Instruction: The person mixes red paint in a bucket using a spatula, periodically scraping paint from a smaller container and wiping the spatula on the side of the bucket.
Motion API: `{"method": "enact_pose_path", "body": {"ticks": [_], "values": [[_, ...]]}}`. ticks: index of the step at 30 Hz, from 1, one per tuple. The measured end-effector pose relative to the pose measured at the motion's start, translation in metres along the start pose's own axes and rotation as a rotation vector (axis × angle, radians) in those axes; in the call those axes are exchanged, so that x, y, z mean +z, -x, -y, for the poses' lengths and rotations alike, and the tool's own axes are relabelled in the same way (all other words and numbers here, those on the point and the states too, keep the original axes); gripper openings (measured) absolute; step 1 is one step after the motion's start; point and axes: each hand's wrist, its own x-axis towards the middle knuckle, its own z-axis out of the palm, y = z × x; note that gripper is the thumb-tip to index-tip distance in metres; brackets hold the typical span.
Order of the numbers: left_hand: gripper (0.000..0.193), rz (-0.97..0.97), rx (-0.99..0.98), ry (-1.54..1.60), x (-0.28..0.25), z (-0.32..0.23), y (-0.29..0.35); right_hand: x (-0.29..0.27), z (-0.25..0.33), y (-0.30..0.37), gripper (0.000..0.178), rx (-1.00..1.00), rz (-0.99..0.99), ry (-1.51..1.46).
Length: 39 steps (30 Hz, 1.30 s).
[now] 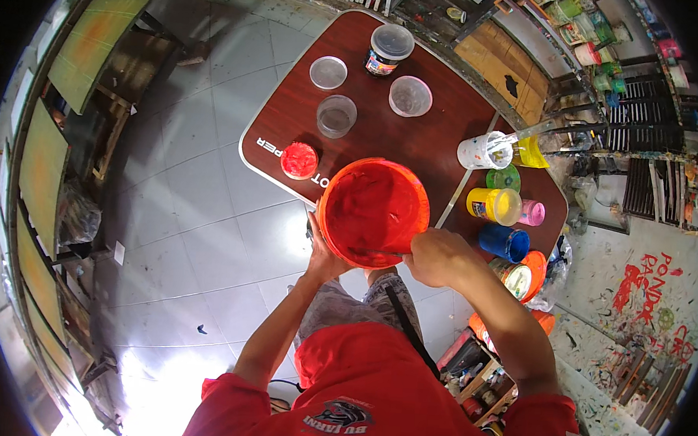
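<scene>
The brown bench [439, 148] was the broadest surface at hand, and the orange bucket [421, 207] was held at its near edge; whether the bench bore any of the weight could not be told. Stirring, as this seemed to be, called for a base that could not swing, so setting the bucket fully onto the bench would have been the safer choice. Red paint [365, 207] lay inside and looked thick, so slow strokes round the side suited it better than quick ones, which could have thrown paint over the rim. The left hand [321, 256] cupped the bucket's near left side, its fingers gripping the wall, a sound hold if firm against each push. The right hand [439, 258] was at the near right rim with its fingers curled shut. A clear tub [335, 130] stood beyond the bucket, and a smaller red-filled tub [299, 174] stood near its left side, needing room from any knock. Slightest was the thin tool [383, 254] gripped in the right fingers, mostly hidden and best kept low in the paint
</scene>
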Motion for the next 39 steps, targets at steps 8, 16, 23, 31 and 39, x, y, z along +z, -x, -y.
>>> {"method": "enact_pose_path", "body": {"ticks": [8,16,23,31,39], "values": [[0.111,-0.031,-0.044,0.032,0.018,-0.002,-0.003,0.032,-0.001,-0.059,0.036,-0.420,0.153,0.275],[0.131,-0.085,-0.071,0.167,0.034,0.016,0.012,0.086,0.057,-0.040,0.027,-0.063,-0.219,-0.018],[0.136,-0.091,-0.087,0.128,0.030,0.014,0.009,0.115,0.023,-0.033,0.022,-0.042,-0.538,0.245],[0.140,0.002,-0.066,-0.029,0.019,0.007,-0.001,0.108,-0.031,-0.049,0.014,-0.049,-0.757,0.442],[0.114,-0.067,-0.200,0.217,0.030,0.014,0.008,0.093,-0.048,-0.045,0.039,-0.108,-0.433,0.029]]}}
